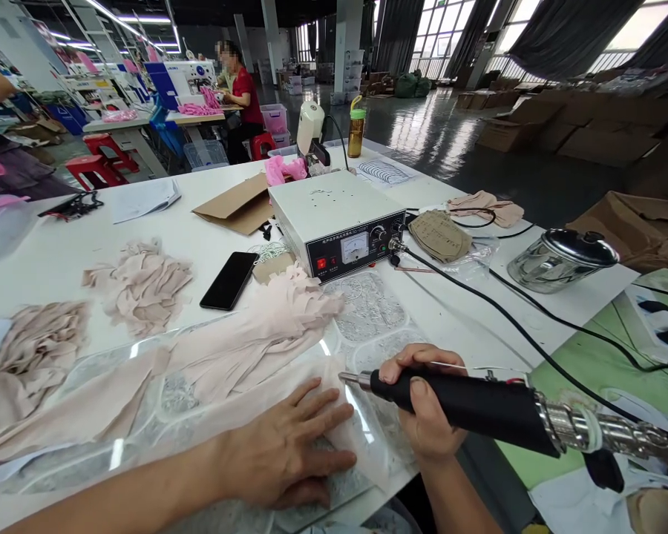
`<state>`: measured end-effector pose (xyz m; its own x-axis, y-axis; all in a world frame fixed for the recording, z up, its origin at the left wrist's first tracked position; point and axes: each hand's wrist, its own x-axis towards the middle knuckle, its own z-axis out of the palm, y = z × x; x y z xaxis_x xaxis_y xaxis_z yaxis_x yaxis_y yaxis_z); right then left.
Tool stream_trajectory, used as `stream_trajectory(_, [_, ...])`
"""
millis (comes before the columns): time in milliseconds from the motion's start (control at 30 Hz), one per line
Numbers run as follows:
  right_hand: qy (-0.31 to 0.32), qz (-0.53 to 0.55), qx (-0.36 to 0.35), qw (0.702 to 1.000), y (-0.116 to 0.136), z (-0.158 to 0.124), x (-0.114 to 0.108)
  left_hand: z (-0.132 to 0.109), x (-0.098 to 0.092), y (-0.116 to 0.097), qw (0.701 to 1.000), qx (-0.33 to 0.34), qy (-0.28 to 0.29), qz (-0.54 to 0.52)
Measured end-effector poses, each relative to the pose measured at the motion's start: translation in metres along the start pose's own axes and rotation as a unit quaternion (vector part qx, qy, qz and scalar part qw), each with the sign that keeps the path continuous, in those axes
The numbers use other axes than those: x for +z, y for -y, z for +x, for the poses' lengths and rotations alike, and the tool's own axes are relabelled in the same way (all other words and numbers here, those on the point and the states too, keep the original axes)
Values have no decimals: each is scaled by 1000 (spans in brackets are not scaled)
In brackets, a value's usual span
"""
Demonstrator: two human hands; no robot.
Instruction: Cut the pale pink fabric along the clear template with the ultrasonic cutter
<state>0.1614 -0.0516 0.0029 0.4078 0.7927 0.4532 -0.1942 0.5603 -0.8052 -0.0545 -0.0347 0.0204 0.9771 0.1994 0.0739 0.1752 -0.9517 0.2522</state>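
Observation:
My left hand lies flat with spread fingers, pressing on a clear plastic template and pale beige fabric at the table's near edge. My right hand is wrapped round a black handheld ultrasonic cutter. Its metal tip points left and meets the template or fabric just beyond my left fingers; whether it touches cannot be made out. Beige fabric pieces spread over the template to the left. A cable runs from the white control box, whose red switch is lit.
A black phone, fabric heaps, folded cardboard and a lidded glass pot stand about the table. Black cables cross its right side. A yellow-brown bottle stands at the back. A person in red sits beyond.

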Motion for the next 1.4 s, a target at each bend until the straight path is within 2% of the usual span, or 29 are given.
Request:
stream_trajectory(400, [1,-7,-12,1000,-1,2,1,0,0,5,1000,22,13,-16])
stream_trajectory(567, [2,-5,-12,1000,-1,4,1,0,0,4,999,15,38,-3])
stream_trajectory(767, [-7,-7,-11,1000,-1,5,2,-2,3,3,1000,14,27,-4])
stream_trajectory(1033, [-21,50,29,998,19,1,0,1,-1,3,999,18,42,-7])
stream_trajectory(1167, [-8,52,57,997,29,-6,-4,1,-2,3,999,25,15,-14])
stream_trajectory(1400, [-2,41,57,998,30,-10,-5,1,-1,3,1000,26,7,-12])
